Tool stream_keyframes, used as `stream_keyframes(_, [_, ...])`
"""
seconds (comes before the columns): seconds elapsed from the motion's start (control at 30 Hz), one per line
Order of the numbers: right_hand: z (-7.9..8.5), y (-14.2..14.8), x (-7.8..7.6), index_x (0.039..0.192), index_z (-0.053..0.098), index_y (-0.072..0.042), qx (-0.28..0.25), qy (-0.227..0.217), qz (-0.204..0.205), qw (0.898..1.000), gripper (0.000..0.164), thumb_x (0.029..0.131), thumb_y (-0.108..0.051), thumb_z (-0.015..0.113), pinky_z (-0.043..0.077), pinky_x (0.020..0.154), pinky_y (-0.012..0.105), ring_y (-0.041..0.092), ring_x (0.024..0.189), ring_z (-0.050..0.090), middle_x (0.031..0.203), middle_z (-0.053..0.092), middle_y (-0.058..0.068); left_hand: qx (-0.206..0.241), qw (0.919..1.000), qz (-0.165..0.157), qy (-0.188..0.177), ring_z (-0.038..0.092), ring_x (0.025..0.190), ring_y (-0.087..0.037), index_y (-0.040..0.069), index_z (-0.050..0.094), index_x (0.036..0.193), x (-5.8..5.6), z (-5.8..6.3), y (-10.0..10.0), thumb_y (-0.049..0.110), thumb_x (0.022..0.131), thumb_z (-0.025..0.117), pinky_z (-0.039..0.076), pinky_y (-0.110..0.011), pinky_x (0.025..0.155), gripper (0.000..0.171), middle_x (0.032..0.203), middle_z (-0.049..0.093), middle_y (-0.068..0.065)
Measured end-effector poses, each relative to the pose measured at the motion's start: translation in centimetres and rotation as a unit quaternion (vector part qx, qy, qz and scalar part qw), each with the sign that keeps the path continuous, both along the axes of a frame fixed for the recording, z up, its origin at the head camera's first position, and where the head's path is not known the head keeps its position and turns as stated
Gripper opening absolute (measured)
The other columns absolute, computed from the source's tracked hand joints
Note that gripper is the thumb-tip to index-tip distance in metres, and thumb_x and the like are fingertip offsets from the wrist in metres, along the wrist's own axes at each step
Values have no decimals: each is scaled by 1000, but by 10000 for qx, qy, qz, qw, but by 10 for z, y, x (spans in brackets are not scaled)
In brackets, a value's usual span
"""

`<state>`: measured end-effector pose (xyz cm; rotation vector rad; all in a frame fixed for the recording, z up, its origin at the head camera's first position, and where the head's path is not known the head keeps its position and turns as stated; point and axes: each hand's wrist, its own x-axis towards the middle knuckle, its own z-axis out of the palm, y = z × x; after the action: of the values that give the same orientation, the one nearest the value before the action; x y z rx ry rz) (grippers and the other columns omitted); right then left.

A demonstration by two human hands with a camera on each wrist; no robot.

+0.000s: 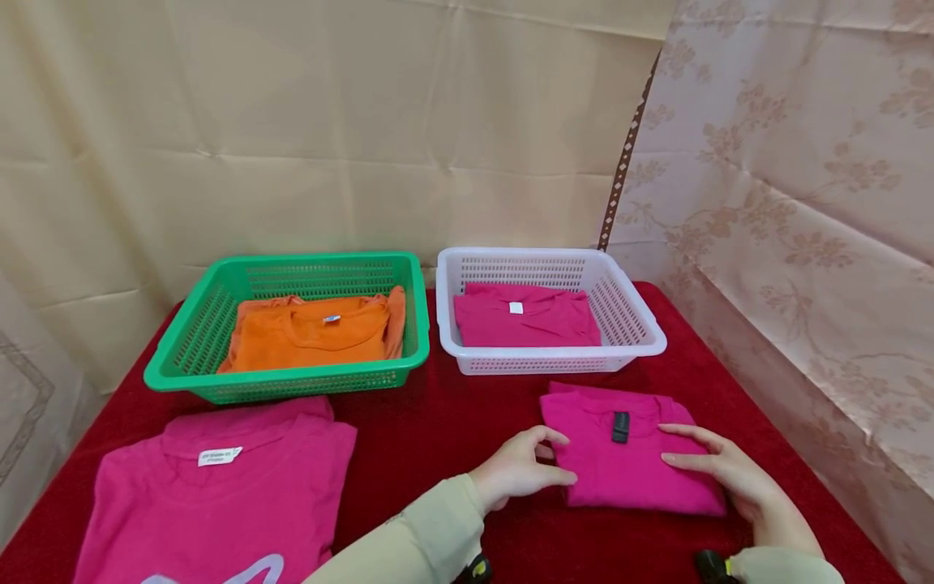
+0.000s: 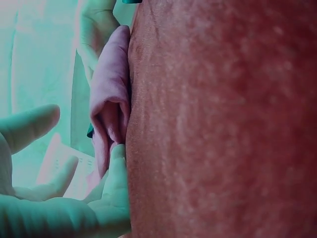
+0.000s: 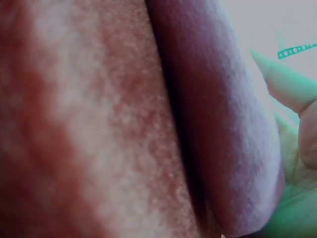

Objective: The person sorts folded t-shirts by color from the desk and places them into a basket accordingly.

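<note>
A folded magenta T-shirt (image 1: 627, 462) with a dark neck label lies on the red cloth at the right. At its left edge is my left hand (image 1: 521, 466), thumb and fingers spread apart. The left wrist view shows one fingertip of that hand touching the layered edge of the folded T-shirt (image 2: 110, 89), low against the cloth. My right hand (image 1: 730, 470) rests on the T-shirt's right side, with extended fingers on top. In the right wrist view the rounded fold of the T-shirt (image 3: 223, 119) hides part of that hand.
A green basket (image 1: 292, 381) at the back left holds folded orange shirts (image 1: 321, 332). Beside it, a white basket (image 1: 547, 354) contains folded magenta clothing (image 1: 533, 320). Another magenta T-shirt (image 1: 219, 487) with a white label lies front left. Curtains (image 1: 328, 122) hang behind the table.
</note>
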<state>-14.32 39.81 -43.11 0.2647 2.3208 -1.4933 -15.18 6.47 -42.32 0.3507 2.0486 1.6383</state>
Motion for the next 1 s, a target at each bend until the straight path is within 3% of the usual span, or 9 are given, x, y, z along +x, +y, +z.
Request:
stream_keyframes(0.1, [0,0,1,136,59,-37,-12,-59,65,10000,44,93,-28,68,53,84,28,2,102,58,130,49,-10,172,9994,-53,-296,56,94,-13,11,65,117,0,0,2,9,82,78,50,-25,73,38,103,61,-5])
stream_keyframes(0.3, [0,1,6,131,60,-43,-156,-56,189,9997,44,93,-24,68,53,82,27,2,98,60,120,51,-21,488,9960,-237,-705,55,80,-11,10,66,116,5,-5,8,3,82,78,44,-21,68,37,90,59,-5])
stream_keyframes(0.43, [-1,-3,6,127,62,-46,-302,83,200,9993,42,93,-22,68,53,80,26,3,95,62,113,57,-24,454,9952,-280,-825,55,89,-13,12,65,119,4,-6,6,4,82,77,46,-24,75,39,99,58,-6])
stream_keyframes(0.6, [2,-13,13,123,63,-48,-300,122,-209,9993,42,92,-22,70,54,79,26,0,94,62,109,57,-28,432,9941,-431,-898,53,99,-16,11,63,122,4,-7,4,8,86,75,48,-29,85,38,109,57,-5])
stream_keyframes(0.8, [9,-25,18,131,60,-42,-39,262,-516,9983,47,90,-24,73,54,79,26,-2,96,59,118,49,-23,662,9943,-337,-760,55,88,-12,7,67,116,4,-9,2,9,88,72,46,-23,78,28,102,61,-2])
stream_keyframes(1.0, [16,-39,25,137,59,-28,232,589,-522,9966,50,89,-25,74,54,76,26,-5,95,56,118,49,-23,1151,9873,-264,-1062,57,76,-8,-2,70,109,0,-14,-1,6,91,69,46,-19,72,19,88,63,1])
